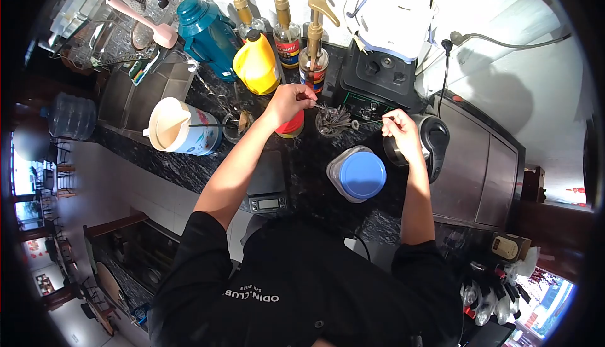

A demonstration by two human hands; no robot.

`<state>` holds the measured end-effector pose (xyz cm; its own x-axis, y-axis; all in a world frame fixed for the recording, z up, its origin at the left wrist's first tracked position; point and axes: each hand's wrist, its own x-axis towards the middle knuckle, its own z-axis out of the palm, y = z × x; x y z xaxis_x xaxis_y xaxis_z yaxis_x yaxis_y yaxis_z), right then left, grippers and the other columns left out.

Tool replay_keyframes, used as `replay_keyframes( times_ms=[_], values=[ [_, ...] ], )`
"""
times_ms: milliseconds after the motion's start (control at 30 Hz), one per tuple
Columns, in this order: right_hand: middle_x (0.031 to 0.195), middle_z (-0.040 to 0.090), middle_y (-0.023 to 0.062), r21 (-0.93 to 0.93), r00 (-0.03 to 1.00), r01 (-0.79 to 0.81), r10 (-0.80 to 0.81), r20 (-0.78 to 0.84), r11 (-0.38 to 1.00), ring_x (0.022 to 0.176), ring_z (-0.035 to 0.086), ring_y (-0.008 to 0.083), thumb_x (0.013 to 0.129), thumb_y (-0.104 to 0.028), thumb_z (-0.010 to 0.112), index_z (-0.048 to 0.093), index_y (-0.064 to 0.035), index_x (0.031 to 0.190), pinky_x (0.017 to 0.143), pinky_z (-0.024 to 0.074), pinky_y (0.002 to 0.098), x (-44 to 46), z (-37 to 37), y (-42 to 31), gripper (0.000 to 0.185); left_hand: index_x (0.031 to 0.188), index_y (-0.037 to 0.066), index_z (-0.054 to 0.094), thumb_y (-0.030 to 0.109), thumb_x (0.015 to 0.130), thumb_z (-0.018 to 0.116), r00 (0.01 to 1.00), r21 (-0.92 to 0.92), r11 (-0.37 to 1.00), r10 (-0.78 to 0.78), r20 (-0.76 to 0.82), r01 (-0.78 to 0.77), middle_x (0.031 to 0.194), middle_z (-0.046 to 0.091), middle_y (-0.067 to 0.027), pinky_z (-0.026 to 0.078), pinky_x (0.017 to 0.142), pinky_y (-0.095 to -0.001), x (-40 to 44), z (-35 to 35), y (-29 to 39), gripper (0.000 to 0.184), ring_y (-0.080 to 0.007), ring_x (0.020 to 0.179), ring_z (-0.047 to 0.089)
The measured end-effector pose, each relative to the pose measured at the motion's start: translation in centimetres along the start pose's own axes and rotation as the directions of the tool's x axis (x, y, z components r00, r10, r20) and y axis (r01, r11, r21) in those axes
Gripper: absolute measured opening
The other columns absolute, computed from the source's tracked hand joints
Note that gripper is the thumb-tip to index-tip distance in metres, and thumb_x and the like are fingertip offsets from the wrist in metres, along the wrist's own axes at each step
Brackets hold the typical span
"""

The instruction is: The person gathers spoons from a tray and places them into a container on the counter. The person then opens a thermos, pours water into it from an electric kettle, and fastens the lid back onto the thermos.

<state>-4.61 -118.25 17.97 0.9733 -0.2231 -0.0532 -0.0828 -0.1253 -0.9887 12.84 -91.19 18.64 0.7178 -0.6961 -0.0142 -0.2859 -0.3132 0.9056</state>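
"Reading my remote feed. Far side?"

"White wall (517, 85), harshly lit, a broad shadow on its right part. Black speckled counter (309, 189) before it."

"Left?"

"I log pale floor tiles (151, 189), chairs (65, 170) well back, bright windows (24, 177) at the edge."

"Right?"

"Brown panel (548, 230). Nearer, a bright opening (558, 296); I can't make out what lies beyond."
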Motion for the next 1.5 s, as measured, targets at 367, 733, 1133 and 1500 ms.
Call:
replay_keyframes(
  times_ms=[367,733,1133,1500],
  values=[
    [0.074,0.057,0.0208,-0.274,0.907,0.405,-0.348,0.236,0.872,0.067,0.06,0.0359,0.083,-0.005,0.053,0.051,-0.0004,0.086,0.058,0.048,0.0417,-6.0,17.4,-20.9,0.005,0.071,0.002,0.066,-0.002,0.064,0.058,0.986,0.318,0.948,0.057,-0.155,-0.005,0.073,0.066,-0.0118,0.051,0.066,-0.0301,-4.7,-1.2,3.9,0.011,-0.0208,0.069,0.066],
    [0.068,0.059,0.0038,-0.186,0.958,0.012,-0.065,-0.28,0.983,0.055,0.051,0.0054,0.084,-0.001,0.061,0.057,0.0005,0.094,0.05,0.0412,0.0179,-15.8,8.5,-16.4,0.011,0.082,0.001,0.065,0.002,0.074,0.067,0.983,0.131,0.991,0.06,-0.173,-0.038,0.076,0.068,-0.0087,0.05,0.067,-0.0263,-2.0,2.6,1.9,0.009,-0.0156,0.07,0.066],
    [0.081,0.059,0.0109,0.042,0.828,0.117,-0.074,-0.555,0.992,0.077,0.06,0.0215,0.096,-0.02,0.046,0.05,-0.0005,0.097,0.086,0.0481,0.0402,-25.5,3.4,-9.5,0.02,0.084,0.006,0.065,0.007,0.073,0.063,0.973,0.458,0.86,0.225,0.055,-0.225,0.075,0.065,-0.0154,0.051,0.068,-0.0413,1.4,6.3,-0.1,0.012,-0.0325,0.072,0.063],
    [0.063,0.036,-0.0084,-0.005,0.807,-0.226,0.184,-0.562,0.974,0.054,0.029,0.001,0.096,-0.021,0.047,0.057,-0.0047,0.096,0.048,0.0246,0.018,-25.9,5.0,-2.0,0.019,0.089,0.0,0.069,0.012,0.078,0.056,0.695,0.709,0.695,-0.57,0.439,0.122,0.093,0.066,-0.0183,0.052,0.076,-0.041,-0.7,13.2,-1.4,0.02,-0.0319,0.09,0.065]
  ],
)
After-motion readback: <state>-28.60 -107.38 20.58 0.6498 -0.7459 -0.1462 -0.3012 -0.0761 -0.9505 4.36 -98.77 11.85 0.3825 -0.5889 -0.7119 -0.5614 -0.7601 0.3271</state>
